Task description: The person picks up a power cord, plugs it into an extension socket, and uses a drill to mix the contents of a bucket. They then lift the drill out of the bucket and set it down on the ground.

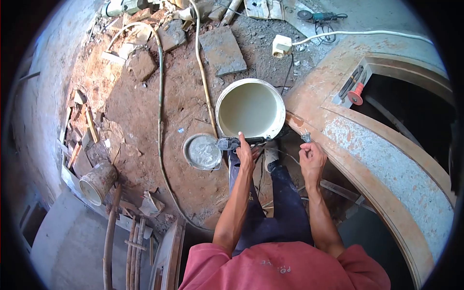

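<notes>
Plainly, dark tool (233,143) in curled left hand (245,153), plug (306,137) in pinching right hand (313,160).

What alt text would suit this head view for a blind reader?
A person's left hand grips a dark tool near a white-rimmed bucket of cloudy liquid; the right hand holds a plug. Around them, hoses and rubble lie on a dirt floor.
</notes>
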Motion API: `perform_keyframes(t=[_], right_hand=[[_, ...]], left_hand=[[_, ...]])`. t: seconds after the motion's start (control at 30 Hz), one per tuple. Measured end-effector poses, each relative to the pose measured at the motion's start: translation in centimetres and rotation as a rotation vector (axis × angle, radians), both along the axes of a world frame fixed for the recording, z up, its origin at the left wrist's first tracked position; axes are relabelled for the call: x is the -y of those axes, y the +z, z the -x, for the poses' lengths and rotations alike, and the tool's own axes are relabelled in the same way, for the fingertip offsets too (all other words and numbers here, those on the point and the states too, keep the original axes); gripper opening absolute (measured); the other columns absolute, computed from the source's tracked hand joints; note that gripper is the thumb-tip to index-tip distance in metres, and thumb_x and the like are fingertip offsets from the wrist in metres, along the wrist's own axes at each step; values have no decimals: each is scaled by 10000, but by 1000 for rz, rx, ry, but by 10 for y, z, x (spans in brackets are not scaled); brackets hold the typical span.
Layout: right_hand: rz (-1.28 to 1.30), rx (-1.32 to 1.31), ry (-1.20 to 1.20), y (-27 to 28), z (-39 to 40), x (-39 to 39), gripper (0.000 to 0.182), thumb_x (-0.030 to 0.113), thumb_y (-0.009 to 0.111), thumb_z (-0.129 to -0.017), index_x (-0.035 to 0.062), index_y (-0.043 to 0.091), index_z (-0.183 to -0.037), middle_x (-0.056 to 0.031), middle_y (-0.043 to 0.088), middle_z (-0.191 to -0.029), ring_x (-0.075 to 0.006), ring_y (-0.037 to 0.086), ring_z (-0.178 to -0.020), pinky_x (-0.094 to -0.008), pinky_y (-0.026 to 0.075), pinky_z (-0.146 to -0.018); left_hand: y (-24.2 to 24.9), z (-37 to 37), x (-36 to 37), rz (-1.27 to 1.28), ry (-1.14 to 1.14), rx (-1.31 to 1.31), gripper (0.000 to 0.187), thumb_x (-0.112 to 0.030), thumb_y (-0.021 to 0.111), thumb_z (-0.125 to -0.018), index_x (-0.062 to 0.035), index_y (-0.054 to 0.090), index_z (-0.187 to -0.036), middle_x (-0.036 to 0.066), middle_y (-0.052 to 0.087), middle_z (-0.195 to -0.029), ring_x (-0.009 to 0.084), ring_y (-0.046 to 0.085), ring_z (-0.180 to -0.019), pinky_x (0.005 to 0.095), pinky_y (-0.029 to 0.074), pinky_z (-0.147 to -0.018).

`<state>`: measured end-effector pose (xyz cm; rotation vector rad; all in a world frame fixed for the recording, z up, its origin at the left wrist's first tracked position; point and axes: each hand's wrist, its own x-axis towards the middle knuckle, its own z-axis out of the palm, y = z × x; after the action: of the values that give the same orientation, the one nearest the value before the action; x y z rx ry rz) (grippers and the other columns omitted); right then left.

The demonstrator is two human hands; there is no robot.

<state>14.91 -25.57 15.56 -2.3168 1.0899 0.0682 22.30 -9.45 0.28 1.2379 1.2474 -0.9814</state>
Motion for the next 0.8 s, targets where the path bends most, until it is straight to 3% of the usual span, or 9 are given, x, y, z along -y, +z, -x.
perform_keyframes(t=[0.03, 0.1, 0.23, 0.37, 0.43, 0.53, 0.6, 0.7, 0.8], right_hand=[[10, -7, 17, -1, -9, -4, 279, 46, 669, -759, -5, 633, -1031, -147, 615, -1001, -244, 543, -645, -358, 457, -628], [-27, 40, 52, -3, -26, -5, 339, 104, 636, -813, -7, 588, -1129, -208, 562, -1193, -283, 587, -773, -371, 493, -700], [-20, 205, -10, -45, -62, 9, 299, 147, 617, -875, -3, 545, -1124, -200, 584, -1074, -341, 586, -849, -391, 487, -729], [-48, 247, -271, -93, -123, 42, 330, 120, 594, -888, -21, 467, -1158, -220, 585, -998, -360, 588, -884, -414, 468, -774], [22, 262, -264, -124, -148, 63, 352, 122, 588, -893, -29, 441, -1176, -227, 589, -985, -358, 590, -889, -419, 468, -771], [21, 351, -275, -164, -176, 81, 315, 112, 597, -881, -45, 494, -1134, -222, 629, -918, -351, 612, -839, -409, 483, -741], [-81, 374, -367, -180, -191, 88, 259, 113, 626, -850, -50, 578, -1047, -216, 661, -863, -336, 639, -793, -398, 498, -723], [-88, 405, -454, -194, -204, 87, 200, 105, 640, -818, -51, 638, -943, -215, 673, -823, -327, 658, -731, -387, 503, -723], [-38, 432, -436, -211, -207, 89, 207, 109, 642, -796, -57, 646, -919, -218, 674, -815, -310, 666, -709, -382, 508, -701]], left_hand=[[3, -3, -4, 65, 24, -11, 908, -685, 491, -825, 33, 335, -1358, 190, 417, -1318, 342, 596, -925, 421, 528, -673], [10, -4, -14, 212, 38, -16, 924, -647, 522, -836, 42, 269, -1396, 179, 289, -1438, 401, 499, -1123, 461, 536, -765], [25, -2, -29, 292, -127, 6, 942, -550, 614, -834, 37, 190, -1436, 167, 184, -1501, 441, 389, -1256, 502, 491, -890], [43, -25, -37, 318, -461, -122, 871, -556, 609, -836, 26, 304, -1407, 167, 334, -1443, 398, 415, -1251, 488, 468, -907], [64, -55, -36, 492, -1045, 19, 769, -563, 560, -869, 28, 420, -1342, 183, 519, -1286, 319, 504, -1180, 420, 486, -886], [72, -124, -4, 701, -1018, 180, 679, -542, 507, -910, 45, 504, -1252, 179, 614, -1139, 247, 604, -1021, 353, 504, -847], [75, -189, 47, 673, -962, 387, 626, -504, 491, -934, 59, 520, -1204, 165, 630, -1082, 220, 641, -890, 317, 518, -793], [1, -251, 122, 526, -708, 650, 587, -473, 540, -921, 43, 485, -1194, 120, 627, -1007, 175, 617, -738, 280, 488, -680], [-64, -286, 184, 397, -794, 541, 960, -656, 610, -759, 44, 339, -1357, 210, 506, -1226, 286, 537, -1058, 395, 446, -831]])
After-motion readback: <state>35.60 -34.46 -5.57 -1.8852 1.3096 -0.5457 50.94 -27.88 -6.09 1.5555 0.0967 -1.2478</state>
